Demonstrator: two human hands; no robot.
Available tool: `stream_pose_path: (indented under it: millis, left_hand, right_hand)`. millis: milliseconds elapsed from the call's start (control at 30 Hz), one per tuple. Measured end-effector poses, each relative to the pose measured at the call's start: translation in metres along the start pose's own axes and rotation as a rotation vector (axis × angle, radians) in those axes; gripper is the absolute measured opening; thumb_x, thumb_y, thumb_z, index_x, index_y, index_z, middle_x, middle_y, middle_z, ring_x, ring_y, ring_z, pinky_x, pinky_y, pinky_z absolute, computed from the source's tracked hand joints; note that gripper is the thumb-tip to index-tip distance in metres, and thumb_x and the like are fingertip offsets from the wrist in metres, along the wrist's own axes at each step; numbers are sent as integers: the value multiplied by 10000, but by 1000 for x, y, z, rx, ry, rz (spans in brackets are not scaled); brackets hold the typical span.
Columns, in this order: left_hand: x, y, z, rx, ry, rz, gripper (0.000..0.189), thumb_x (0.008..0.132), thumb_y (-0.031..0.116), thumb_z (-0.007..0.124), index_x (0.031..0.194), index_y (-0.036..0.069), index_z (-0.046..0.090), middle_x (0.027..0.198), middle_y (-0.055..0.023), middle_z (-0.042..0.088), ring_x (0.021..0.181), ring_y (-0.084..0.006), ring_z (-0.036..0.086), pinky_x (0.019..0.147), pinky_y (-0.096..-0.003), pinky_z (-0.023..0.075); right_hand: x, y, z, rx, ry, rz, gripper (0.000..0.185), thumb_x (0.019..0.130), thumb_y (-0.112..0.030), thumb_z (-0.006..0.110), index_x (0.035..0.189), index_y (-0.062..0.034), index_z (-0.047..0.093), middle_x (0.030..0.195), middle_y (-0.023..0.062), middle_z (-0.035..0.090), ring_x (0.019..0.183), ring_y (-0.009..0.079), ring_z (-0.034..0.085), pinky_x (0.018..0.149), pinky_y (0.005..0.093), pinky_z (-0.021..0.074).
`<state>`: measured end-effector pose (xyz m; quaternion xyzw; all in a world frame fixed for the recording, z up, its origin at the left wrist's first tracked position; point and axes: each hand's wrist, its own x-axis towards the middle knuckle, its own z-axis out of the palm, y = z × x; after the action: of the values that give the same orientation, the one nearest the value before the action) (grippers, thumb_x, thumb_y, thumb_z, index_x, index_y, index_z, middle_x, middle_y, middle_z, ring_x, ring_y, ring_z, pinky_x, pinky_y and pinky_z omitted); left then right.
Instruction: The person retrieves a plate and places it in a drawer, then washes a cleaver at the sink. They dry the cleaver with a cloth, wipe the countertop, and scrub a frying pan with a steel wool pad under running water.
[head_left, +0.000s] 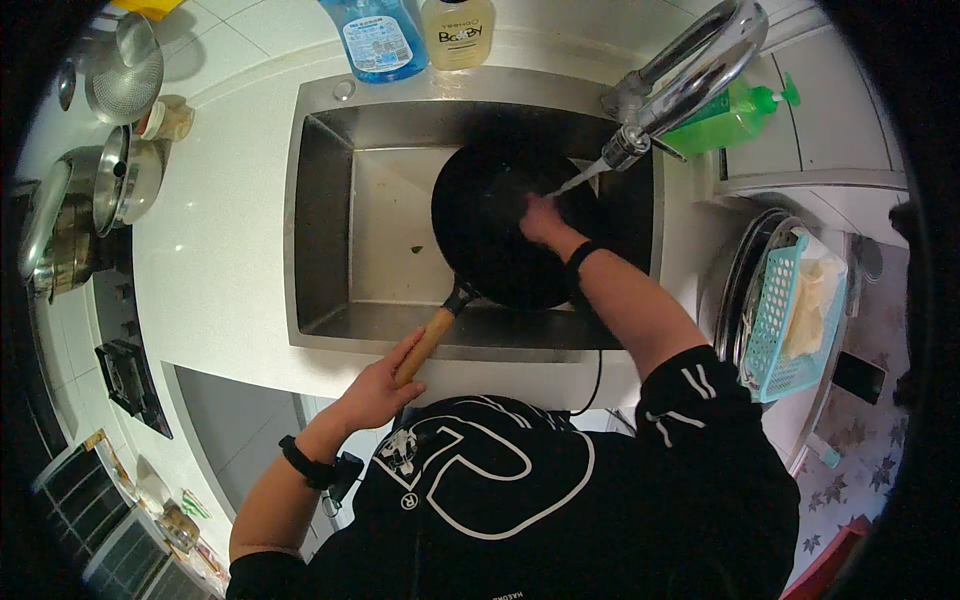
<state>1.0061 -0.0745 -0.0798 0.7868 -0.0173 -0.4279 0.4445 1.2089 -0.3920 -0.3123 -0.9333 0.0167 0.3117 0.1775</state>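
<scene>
A black frying pan or wok (487, 217) lies in the stainless steel sink (319, 225), filling its right half. My left hand (379, 386) is closed around the pan's wooden handle (425, 346), which reaches over the sink's front rim. Inside the pan, beneath the running water (577, 178), is my right hand (544, 221). Its fingers look curled against the dark inner surface; whether they hold anything is hidden. The stream comes from the chrome faucet (630, 146) at the back right.
Behind the sink stand a blue bottle (382, 45) and a pale yellow bottle (459, 34). A green pump bottle (724, 116) is beside the faucet. To the right is a light blue plastic basket (780, 315). Steel pots (67, 225) and a strainer (127, 79) are at left.
</scene>
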Motion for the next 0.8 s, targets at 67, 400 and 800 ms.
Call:
stream_pose_path:
  millis: [67, 400, 800]
  left_hand:
    - [1, 2, 0, -18, 3, -24, 836, 922, 178, 702, 1612, 212, 231, 1452, -238, 528, 1271, -419, 568, 1057, -420, 458]
    - [3, -5, 4, -28, 22, -29, 798, 919, 158, 690, 1599, 220, 276, 1386, -241, 581, 1203, -399, 616, 1012, -412, 481]
    - [10, -7, 9, -33, 28, 12, 813, 925, 149, 691, 1609, 235, 260, 1408, -238, 569, 1224, -386, 608, 1038, -391, 467]
  right_hand:
    - [-2, -16, 15, 64, 92, -222, 548, 886, -139, 633, 1419, -103, 513, 1329, 250, 570, 1210, 428, 569, 1049, 457, 468]
    - [-5, 41, -51, -410, -745, -208, 464, 871, -148, 658, 1331, -98, 623, 1259, 166, 650, 1175, 343, 609, 959, 446, 507]
    - [-41, 28, -27, -9, -849, -405, 482, 884, -218, 680, 1340, -93, 586, 1336, 172, 607, 1242, 346, 571, 944, 440, 516]
